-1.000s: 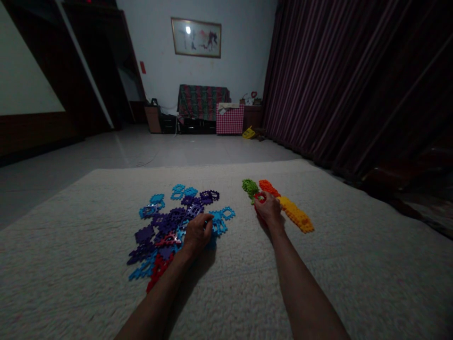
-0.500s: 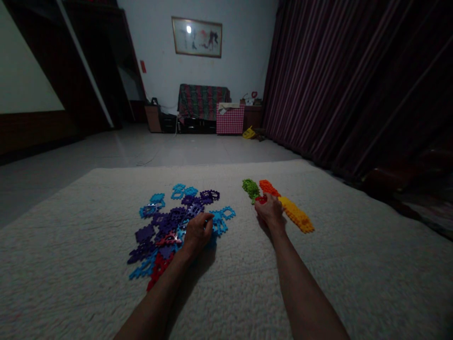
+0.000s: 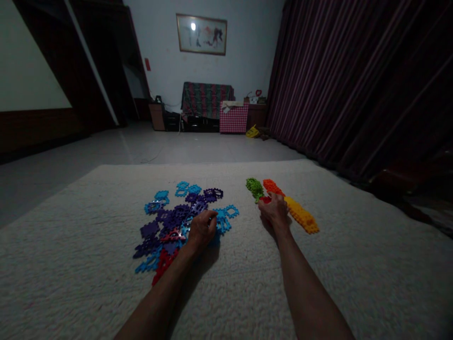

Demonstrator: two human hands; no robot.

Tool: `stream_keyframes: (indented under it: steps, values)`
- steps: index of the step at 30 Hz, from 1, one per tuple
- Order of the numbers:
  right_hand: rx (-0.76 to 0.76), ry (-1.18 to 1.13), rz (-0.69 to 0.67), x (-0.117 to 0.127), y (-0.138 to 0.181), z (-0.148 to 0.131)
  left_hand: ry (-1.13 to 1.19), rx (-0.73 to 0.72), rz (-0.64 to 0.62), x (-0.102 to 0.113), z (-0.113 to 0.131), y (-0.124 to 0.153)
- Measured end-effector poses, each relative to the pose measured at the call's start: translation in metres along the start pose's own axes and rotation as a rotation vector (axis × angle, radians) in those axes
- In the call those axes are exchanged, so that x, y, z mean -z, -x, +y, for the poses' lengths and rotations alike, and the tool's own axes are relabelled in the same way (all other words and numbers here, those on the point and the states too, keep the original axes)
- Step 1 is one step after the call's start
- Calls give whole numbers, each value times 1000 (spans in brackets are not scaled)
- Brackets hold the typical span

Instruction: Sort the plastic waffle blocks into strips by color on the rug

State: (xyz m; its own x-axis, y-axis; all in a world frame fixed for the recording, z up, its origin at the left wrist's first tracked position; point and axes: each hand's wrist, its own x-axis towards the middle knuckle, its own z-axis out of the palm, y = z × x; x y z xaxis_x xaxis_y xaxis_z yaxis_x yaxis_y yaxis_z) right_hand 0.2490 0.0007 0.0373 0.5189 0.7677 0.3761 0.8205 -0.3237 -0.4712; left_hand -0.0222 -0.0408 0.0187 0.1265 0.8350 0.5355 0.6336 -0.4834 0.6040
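Note:
My right hand [image 3: 276, 210] is closed around red toothed plastic pieces [image 3: 265, 200], which show at its fingertips. It is low over the mat, between a row of green pieces [image 3: 255, 187], a row of orange pieces [image 3: 272, 186] and a row of yellow pieces [image 3: 302, 216]. My left hand [image 3: 203, 230] is closed with bent fingers over the right side of a loose heap of purple pieces [image 3: 177, 216]. Blue pieces [image 3: 226, 218] lie beside its fingertips. Whatever it grips, if anything, is hidden. Red pieces [image 3: 165, 265] lie near my left forearm.
A pale quilted mat [image 3: 240, 288] lies under everything. Beyond its far edge is a tiled floor [image 3: 208, 148], with a cloth-covered cabinet [image 3: 207, 99] against the wall. A dark purple curtain [image 3: 325, 80] hangs along the right side.
The whole view has shifted slightly, so everything sits a little further right. Both hands keep about the same places relative to the pieces; my right hand still holds the red ones.

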Motion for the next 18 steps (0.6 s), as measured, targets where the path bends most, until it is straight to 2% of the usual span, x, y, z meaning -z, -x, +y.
stream_keyframes:
  steps: [2, 4, 7, 9, 13, 16, 18]
  values:
    - [36, -47, 100, 1, -4, -2, -21, 21, -16, 1, 3, -2]
    - [135, -133, 192, 1, -6, -8, -41, 49, -32, 4, 6, -6]
    - [339, -309, 184, -6, 6, -27, -63, 112, -68, 19, 9, -18]
    - [481, -438, 79, -13, 29, -46, -103, 168, -104, 37, 7, -26]
    - [858, -649, -241, -24, 96, -86, -274, 245, -254, 85, -11, -29]
    - [1008, -693, -436, -23, 140, -108, -318, 205, -355, 115, -34, -15]
    - [1066, -716, -489, -20, 159, -118, -274, 200, -310, 128, -49, 0]
